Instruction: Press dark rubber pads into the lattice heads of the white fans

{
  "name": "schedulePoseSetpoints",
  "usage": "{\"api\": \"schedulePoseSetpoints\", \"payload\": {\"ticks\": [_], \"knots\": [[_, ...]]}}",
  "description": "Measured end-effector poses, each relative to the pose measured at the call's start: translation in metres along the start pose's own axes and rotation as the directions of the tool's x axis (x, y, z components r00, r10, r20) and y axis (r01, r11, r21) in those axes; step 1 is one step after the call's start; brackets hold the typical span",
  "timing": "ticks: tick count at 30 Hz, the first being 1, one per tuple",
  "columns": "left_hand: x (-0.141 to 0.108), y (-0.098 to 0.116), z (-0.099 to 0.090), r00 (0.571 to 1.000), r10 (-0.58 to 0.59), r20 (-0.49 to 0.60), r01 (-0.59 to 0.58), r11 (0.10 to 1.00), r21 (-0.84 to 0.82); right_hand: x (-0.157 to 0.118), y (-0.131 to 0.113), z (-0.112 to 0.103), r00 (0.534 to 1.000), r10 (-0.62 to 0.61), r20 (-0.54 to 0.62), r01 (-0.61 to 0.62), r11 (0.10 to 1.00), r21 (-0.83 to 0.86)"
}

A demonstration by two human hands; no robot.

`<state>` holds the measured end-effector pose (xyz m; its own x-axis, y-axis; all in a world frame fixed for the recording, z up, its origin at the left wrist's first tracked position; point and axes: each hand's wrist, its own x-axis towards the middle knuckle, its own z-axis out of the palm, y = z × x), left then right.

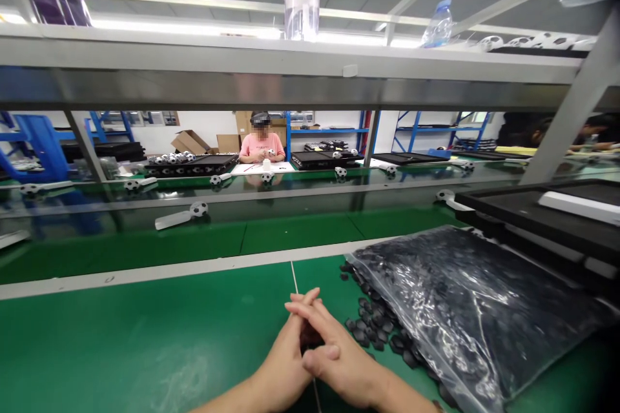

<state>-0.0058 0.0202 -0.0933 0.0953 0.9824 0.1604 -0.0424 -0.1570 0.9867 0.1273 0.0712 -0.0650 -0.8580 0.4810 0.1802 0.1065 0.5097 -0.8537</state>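
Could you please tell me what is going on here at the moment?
The person's left hand and right hand are clasped over the green worktop, fingers interlaced, with no held item showing. To their right lies a clear plastic bag of black pieces, with loose black pieces along its near edge. Farther ahead lies a white piece with a football-patterned end. Across the way sits a co-worker in a pink top.

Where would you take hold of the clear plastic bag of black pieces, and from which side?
I'd pinch the bag by its clear edge facing the right hand, coming from the left. That edge looks thin and flat, while the filled body spreads wide and bulges. Loose black pieces lie along it, so fingers should probably close on the plastic just inside them.
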Motion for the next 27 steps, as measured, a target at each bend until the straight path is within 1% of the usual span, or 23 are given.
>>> {"api": "schedulePoseSetpoints", "payload": {"ticks": [4, 10, 13, 18, 22, 25, 27], "knots": [[0.001, -0.002, 0.0, 1.0, 0.002, -0.011, -0.002, 1.0, 0.012, 0.0, 0.0, 0.001, 1.0, 0.029, -0.006, -0.029, 1.0, 0.002], [0.001, 0.003, 0.002, 1.0, -0.014, -0.004, 0.014, 1.0, -0.01, 0.001, 0.004, 0.001, 0.999, 0.048, -0.013, -0.048, 0.999, 0.013], [0.001, 0.0, 0.002, 1.0, -0.019, -0.008, 0.019, 1.0, -0.018, 0.001, 0.004, 0.002, 0.999, 0.039, -0.016, -0.038, 0.999, 0.013], [0.002, -0.008, -0.001, 1.0, 0.009, 0.003, -0.009, 1.0, -0.026, 0.001, 0.002, 0.002, 0.999, 0.028, -0.033, -0.028, 1.0, -0.005], [0.003, -0.005, -0.002, 1.0, 0.011, 0.011, -0.011, 1.0, -0.021, 0.0, 0.001, 0.001, 0.998, 0.04, -0.04, -0.04, 0.999, -0.013], [0.002, -0.006, -0.001, 1.0, 0.01, 0.015, -0.009, 1.0, -0.008, 0.0, 0.004, 0.003, 0.998, 0.048, -0.041, -0.049, 0.999, -0.023], [0.002, -0.009, 0.0, 1.0, 0.016, 0.024, -0.017, 1.0, 0.002, 0.002, 0.008, 0.006, 0.999, 0.025, -0.042, -0.026, 1.0, -0.014]]}}
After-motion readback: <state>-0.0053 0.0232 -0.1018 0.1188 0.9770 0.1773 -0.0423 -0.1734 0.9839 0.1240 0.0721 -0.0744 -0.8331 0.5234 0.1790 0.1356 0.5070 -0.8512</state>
